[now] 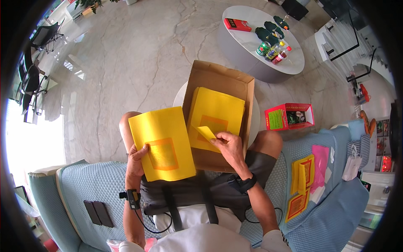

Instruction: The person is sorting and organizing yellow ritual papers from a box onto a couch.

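Observation:
My left hand (137,160) grips a yellow sheet of joss paper (163,126) by its left edge, thumb on top. The sheet bears an orange printed square and a faint crease; whether more sheets lie beneath is hidden. In front of me, a shallow cardboard box (220,71) holds a stack of similar yellow sheets (217,104). Over the lower part of that stack, my right hand (231,149) pinches a small flap of yellow paper (206,133) between thumb and fingers. I cannot tell if the flap is a lifted corner or a separate folded piece.
The box rests on a round white stool (180,96). On the blue sofa cover (104,176) lie two dark phones (98,213) to my left and folded yellow papers (302,174) to my right. A red carton (289,116) and an oval table (242,53) with drinks stand beyond.

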